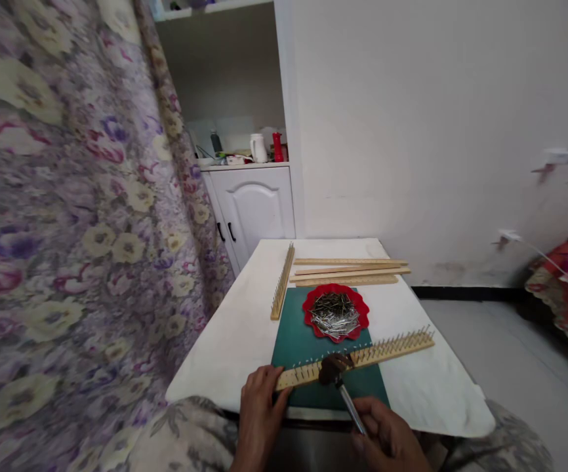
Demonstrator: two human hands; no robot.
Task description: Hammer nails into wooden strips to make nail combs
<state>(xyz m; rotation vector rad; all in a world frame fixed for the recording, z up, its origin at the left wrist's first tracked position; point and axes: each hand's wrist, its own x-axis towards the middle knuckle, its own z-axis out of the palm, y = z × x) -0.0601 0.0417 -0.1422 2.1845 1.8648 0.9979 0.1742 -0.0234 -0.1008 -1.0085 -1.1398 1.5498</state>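
My left hand [263, 403] pinches the left end of a wooden strip [301, 375] studded with upright nails, which lies slantwise across a green mat [296, 334]. In my right hand [385, 429] is the metal handle of a hammer [334, 369], its dark head over the middle of the strip and hiding some nails there. Whether the head touches the nails I cannot tell. Just beyond the strip, a red scalloped dish [307, 308] holds a heap of loose nails [336, 313], dark ones behind and silvery ones in front.
Another nailed strip [282, 285] lies at the table's left, pointing away from me. Several bare wooden strips [350, 270] are stacked across the back of the white-covered table [229, 341]. A flowered curtain [92, 229] hangs at left, beside a white cabinet [257, 203].
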